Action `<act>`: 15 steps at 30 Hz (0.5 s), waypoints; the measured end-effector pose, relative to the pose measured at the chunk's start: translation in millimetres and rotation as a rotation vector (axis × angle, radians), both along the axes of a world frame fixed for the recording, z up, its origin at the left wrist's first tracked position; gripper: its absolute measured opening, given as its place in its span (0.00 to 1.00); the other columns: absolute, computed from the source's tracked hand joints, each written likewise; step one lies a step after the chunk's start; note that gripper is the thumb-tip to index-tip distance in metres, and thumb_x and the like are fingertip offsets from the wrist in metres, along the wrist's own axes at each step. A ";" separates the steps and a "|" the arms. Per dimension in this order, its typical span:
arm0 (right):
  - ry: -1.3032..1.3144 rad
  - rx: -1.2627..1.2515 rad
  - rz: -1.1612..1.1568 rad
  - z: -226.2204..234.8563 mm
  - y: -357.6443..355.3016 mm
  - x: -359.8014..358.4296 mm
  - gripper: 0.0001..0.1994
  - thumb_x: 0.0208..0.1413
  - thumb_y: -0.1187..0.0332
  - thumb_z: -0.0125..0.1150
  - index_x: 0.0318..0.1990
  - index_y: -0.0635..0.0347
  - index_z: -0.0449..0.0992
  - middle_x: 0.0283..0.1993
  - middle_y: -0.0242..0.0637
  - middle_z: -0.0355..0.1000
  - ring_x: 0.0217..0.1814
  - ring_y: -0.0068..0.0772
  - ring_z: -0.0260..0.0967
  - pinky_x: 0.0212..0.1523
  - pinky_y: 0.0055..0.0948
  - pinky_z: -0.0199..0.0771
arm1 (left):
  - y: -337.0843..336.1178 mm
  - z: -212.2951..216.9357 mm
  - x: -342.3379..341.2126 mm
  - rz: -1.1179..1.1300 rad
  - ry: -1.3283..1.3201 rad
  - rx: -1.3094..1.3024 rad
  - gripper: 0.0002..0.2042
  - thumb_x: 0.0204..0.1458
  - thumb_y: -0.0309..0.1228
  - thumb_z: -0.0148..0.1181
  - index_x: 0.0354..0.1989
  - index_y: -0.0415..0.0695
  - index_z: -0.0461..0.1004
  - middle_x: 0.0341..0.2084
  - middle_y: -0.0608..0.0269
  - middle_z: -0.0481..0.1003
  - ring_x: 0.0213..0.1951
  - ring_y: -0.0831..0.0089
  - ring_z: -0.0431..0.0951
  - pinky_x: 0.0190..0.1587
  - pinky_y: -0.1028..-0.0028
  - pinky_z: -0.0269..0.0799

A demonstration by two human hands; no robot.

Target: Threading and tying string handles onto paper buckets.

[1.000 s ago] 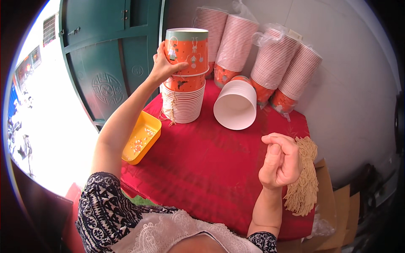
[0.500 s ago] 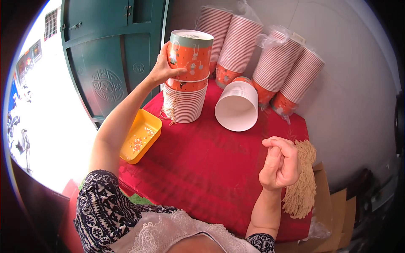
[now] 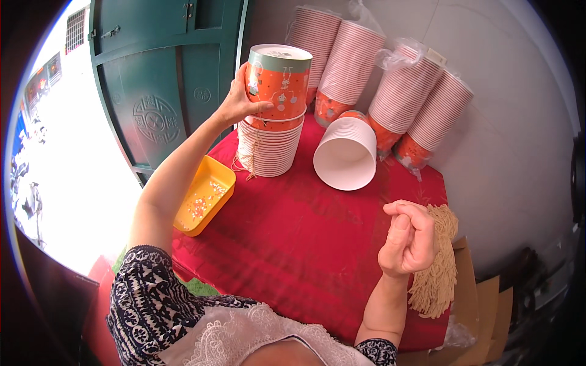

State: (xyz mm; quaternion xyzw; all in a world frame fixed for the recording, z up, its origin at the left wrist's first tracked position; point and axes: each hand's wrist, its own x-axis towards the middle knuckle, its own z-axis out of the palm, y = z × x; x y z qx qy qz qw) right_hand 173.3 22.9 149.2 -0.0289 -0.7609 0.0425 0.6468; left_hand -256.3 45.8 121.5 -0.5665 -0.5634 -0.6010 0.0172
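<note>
My left hand [image 3: 242, 100] wraps round the side of an orange paper bucket [image 3: 279, 88] with a green band, which sits upside down at the top of a nested stack of paper buckets [image 3: 268, 149]. Thin tan strings hang down the left side of that stack. My right hand [image 3: 408, 238] is raised over the right side of the table, fingers curled in and thumb pressed against them; whatever it may hold is hidden. Beside it lies a thick bundle of tan strings [image 3: 441, 262]. Another nested stack of paper buckets [image 3: 345, 160] lies on its side, its white open mouth facing me.
A red cloth [image 3: 293, 244] covers the table. On its left edge stands a yellow tray [image 3: 228, 192] with small coloured bits inside. Tall plastic-wrapped bucket stacks [image 3: 351, 64] lean at the back wall. A green door [image 3: 155, 79] stands far left; cardboard [image 3: 482, 317] lies lower right.
The view has shifted very slightly. Both hands keep the same pose, the left on the top bucket and the right curled beside the strings.
</note>
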 end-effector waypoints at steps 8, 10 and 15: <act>-0.014 0.015 -0.022 0.5 2.1 -0.8 0.03 0.55 0.81 0.55 0.36 0.70 0.73 0.28 0.45 0.77 0.23 0.30 0.74 0.21 0.21 0.71 | -10.5 6.3 17.5 -0.092 -0.036 -0.023 0.65 0.34 0.48 0.81 0.72 0.38 0.34 0.62 0.44 0.60 0.64 0.56 0.63 0.67 0.60 0.61; -0.016 0.011 -0.020 0.3 1.8 -1.2 0.03 0.55 0.81 0.55 0.36 0.70 0.73 0.28 0.45 0.77 0.23 0.30 0.74 0.21 0.21 0.71 | -11.1 5.3 17.1 -0.059 -0.006 -0.057 0.66 0.33 0.49 0.81 0.72 0.38 0.33 0.63 0.43 0.59 0.66 0.56 0.62 0.68 0.61 0.60; -0.020 0.012 -0.025 0.4 2.1 -2.5 0.03 0.55 0.81 0.55 0.36 0.70 0.73 0.28 0.44 0.77 0.23 0.30 0.74 0.21 0.21 0.71 | -9.4 0.6 13.2 -0.066 0.002 -0.045 0.67 0.33 0.49 0.81 0.72 0.37 0.33 0.64 0.43 0.59 0.66 0.56 0.62 0.68 0.62 0.59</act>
